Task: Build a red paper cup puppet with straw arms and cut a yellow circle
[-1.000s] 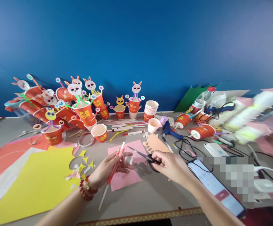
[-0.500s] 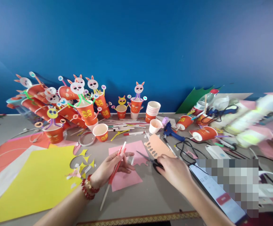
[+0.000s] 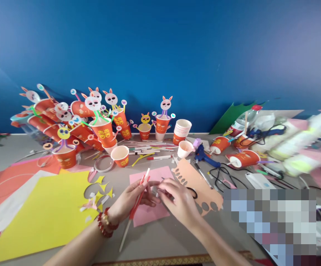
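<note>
Pinching a red-and-white straw [image 3: 137,201] between thumb and fingers, your left hand [image 3: 132,197] holds it slanted over the pink paper [image 3: 152,212] at the table's [image 3: 163,236] near middle; its upper tip points toward 1 o'clock, its lower end trails toward 7 o'clock past your beaded wrist; your right hand [image 3: 178,201] sits just at 3 o'clock of the left, fingers curled and tips pressed together on a small pale scrap [image 3: 155,190] right beside the straw; whether it also grips anything else I cannot tell; the scissors [image 3: 192,193] lie on the peach card [image 3: 201,188] at 3 o'clock of that hand, their black handle showing past your knuckles; the yellow sheet [image 3: 44,214] spreads at 9 o'clock, and the orange cups [image 3: 102,131] with bunny faces crowd the far edge at 11 o'clock; my judgement is that you are fitting the scrap to the straw; the next move calls for a steady left grip, the scrap squared to the straw, and small careful finger pressure.
</note>
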